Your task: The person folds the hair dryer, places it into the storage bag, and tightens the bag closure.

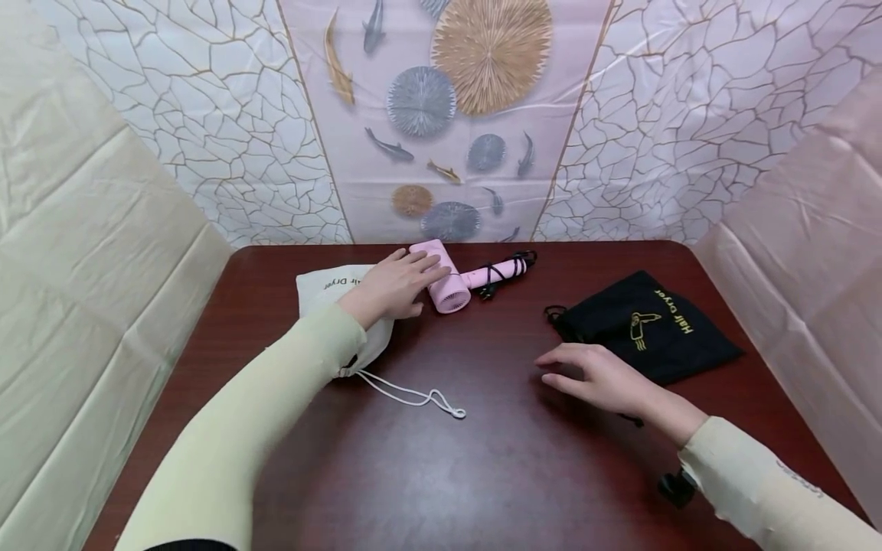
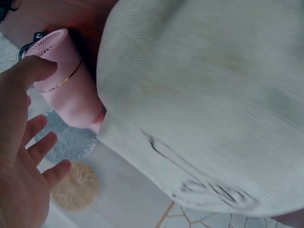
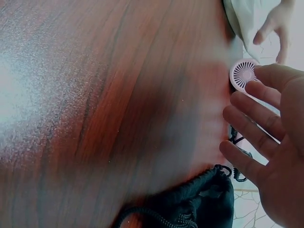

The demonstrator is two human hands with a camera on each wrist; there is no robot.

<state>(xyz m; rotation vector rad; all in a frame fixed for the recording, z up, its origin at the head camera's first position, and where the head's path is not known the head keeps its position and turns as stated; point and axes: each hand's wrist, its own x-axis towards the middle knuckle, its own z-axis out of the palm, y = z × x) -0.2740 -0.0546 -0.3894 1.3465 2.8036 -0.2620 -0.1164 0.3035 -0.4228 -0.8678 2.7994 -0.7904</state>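
Observation:
A pink hair dryer (image 1: 448, 289) lies at the back of the table, its black cord (image 1: 491, 277) wound round the handle. My left hand (image 1: 396, 285) reaches over the barrel with fingers spread; in the left wrist view, thumb and fingers are apart, with the barrel (image 2: 71, 90) beyond them. Whether the fingertips touch it, I cannot tell. Beneath that hand lies a white drawstring pouch (image 1: 318, 287), partly hidden by the arm. My right hand (image 1: 609, 379) hovers with relaxed fingers beside a black drawstring pouch (image 1: 671, 337) marked "Hair Dryer", holding nothing.
A white drawstring (image 1: 406, 398) trails from the white pouch across the dark red table (image 1: 441, 490). Patterned cloth walls (image 1: 620, 153) stand behind and at both sides. A small black device (image 1: 677, 488) sits under the right wrist.

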